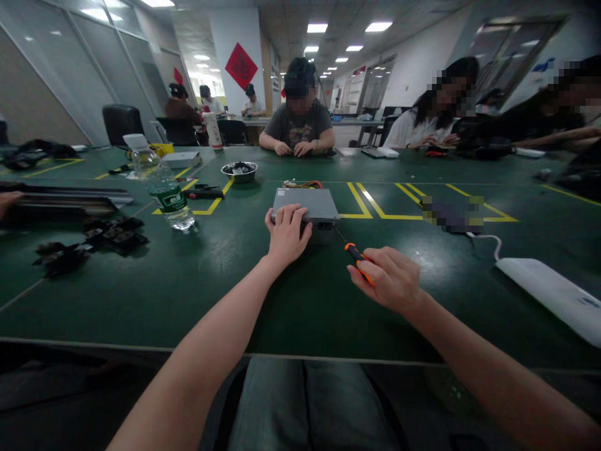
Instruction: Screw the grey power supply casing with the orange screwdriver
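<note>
A grey metal computer power supply (315,202) lies on the green table in front of me, with coloured wires (304,185) at its far side and a dark socket on its near face. My left hand (287,230) grips its near left part, fingers over the top and thumb at the near face. In my right hand (392,272) is a screwdriver (355,253) with an orange and black handle, fingers wrapped round it. Its thin shaft points up and left to the near right corner of the power supply; whether the tip touches is too small to tell.
Left of the power supply stand a water bottle (168,193) and a metal bowl (239,172) of small parts. Black parts (115,234) lie farther left. A white power bank (547,294) with a cable is at right. Opposite, a person (299,119) works.
</note>
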### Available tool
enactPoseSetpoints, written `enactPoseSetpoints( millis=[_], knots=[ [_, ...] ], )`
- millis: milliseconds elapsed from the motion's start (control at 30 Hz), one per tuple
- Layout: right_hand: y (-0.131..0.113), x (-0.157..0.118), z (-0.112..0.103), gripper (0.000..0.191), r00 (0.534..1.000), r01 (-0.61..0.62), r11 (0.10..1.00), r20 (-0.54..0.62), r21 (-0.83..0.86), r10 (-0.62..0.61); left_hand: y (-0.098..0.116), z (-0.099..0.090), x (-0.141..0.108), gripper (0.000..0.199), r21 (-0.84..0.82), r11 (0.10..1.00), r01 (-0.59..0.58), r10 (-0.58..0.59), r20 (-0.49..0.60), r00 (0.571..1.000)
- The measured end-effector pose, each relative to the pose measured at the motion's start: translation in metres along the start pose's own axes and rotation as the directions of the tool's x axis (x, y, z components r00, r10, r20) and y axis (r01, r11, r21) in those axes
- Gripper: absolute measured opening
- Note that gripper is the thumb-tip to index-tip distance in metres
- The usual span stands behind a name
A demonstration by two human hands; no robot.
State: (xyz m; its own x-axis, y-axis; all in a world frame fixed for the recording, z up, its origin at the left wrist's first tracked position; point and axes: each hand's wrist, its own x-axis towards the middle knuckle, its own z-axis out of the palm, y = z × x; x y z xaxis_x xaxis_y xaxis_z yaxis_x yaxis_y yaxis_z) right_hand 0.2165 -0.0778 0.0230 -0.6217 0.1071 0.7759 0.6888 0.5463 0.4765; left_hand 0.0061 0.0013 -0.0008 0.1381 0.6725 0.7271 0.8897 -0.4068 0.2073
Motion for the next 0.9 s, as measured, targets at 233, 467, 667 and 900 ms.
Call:
enactPoseSetpoints(
  millis=[233, 467, 667, 900],
  knots=[
    [-0.010, -0.011, 0.006, 0.033, 0.997, -0.070, 0.991, -0.031, 0.110, 0.074, 0.000, 0.001, 0.000, 0.027, -0.024, 1.000, 0.014, -0.015, -0.009, 1.000],
    [-0.012, -0.010, 0.004, 0.027, 0.994, -0.109, 0.992, 0.007, 0.064, 0.109, 0.001, -0.001, 0.000, 0.028, -0.011, 0.999, -0.040, 0.039, -0.029, 0.999],
    [-0.014, -0.009, 0.005, 0.026, 1.000, -0.003, 0.995, -0.003, 0.103, 0.003, 0.000, -0.005, 0.001, 0.032, -0.018, 0.994, -0.111, 0.111, 0.002, 0.994],
    [-0.018, -0.005, 0.008, 0.023, 1.000, 0.016, 0.981, 0.006, 0.193, -0.017, -0.002, -0.007, 0.001, 0.032, -0.037, 0.994, -0.099, 0.100, 0.036, 0.994]
  ],
)
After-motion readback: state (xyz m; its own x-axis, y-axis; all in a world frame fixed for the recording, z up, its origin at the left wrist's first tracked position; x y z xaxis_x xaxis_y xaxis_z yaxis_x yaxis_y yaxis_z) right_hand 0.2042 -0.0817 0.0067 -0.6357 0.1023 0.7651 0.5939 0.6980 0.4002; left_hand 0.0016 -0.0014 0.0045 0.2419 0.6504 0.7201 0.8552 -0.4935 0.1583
